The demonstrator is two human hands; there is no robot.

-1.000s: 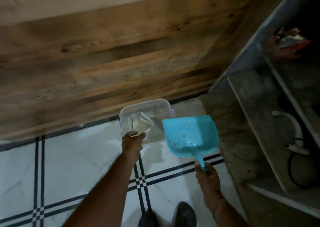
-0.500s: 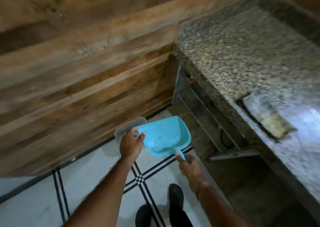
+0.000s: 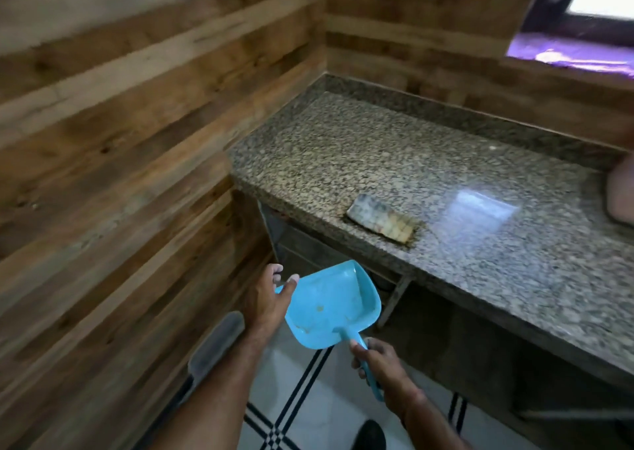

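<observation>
A light blue plastic dustpan is held in the air in front of the counter, its scoop tipped up and away from me, with a few crumbs inside. My right hand grips its handle from below. My left hand is at the pan's left corner with fingers fairly straight, and the thumb lies over the pan's edge. A clear plastic container sits blurred on the floor beside my left forearm, against the wooden wall.
A speckled granite counter fills the right side, with a worn scrubbing brush near its front edge and a pink object at the far right. Open shelves lie under it. Wood-plank walls close the corner. My shoe stands on white tile.
My left hand has let go of the clear container's rim and risen to the dustpan's left corner. The dustpan has lifted away from the container, and my view has swung up toward the counter.
</observation>
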